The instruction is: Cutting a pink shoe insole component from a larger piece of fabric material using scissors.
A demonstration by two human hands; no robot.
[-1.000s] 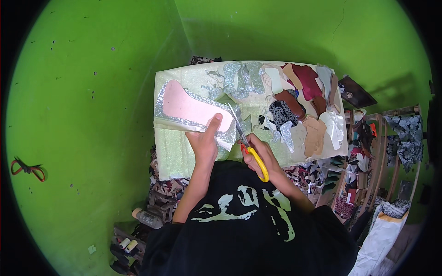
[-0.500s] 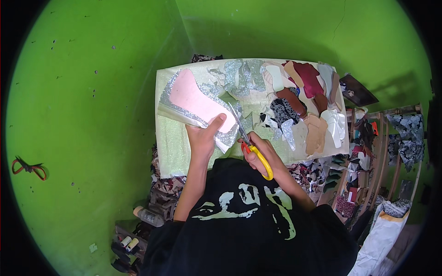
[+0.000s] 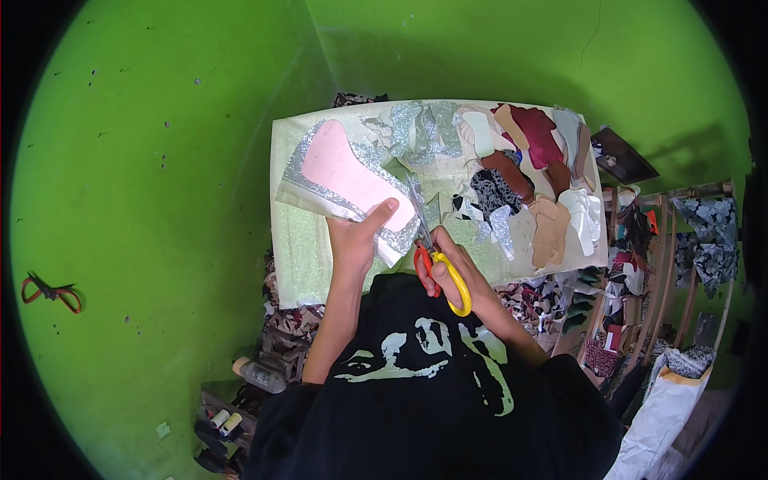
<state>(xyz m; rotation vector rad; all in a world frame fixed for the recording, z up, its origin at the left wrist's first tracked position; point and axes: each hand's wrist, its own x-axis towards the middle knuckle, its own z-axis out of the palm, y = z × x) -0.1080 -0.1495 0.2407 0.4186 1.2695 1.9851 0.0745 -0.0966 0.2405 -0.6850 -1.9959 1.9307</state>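
My left hand (image 3: 358, 232) grips a silver glitter sheet (image 3: 296, 170) and a pink boot-shaped pattern piece (image 3: 344, 168) lying on it. Its thumb presses on the pink piece near the lower right end. In my right hand (image 3: 459, 266) are scissors (image 3: 450, 286) with one red and one yellow handle. The handles stand apart, and the blades point away from me along the right edge of the glitter sheet. Exactly where the blades meet the sheet is hard to make out. Beyond them lie glitter offcuts (image 3: 432, 210).
A pale glittery covered table (image 3: 300, 276) carries brown, maroon, tan and white cut pieces (image 3: 534, 136) on its right. Scraps are heaped below its edge. A wooden rack (image 3: 658, 264) stands at the right. A plastic bottle (image 3: 260, 374) and thread spools (image 3: 230, 423) are at the lower left.
The scissors' handles have spread wider, with the red one swinging left. The pink piece and the glitter sheet have shifted slightly to the right in my left hand.
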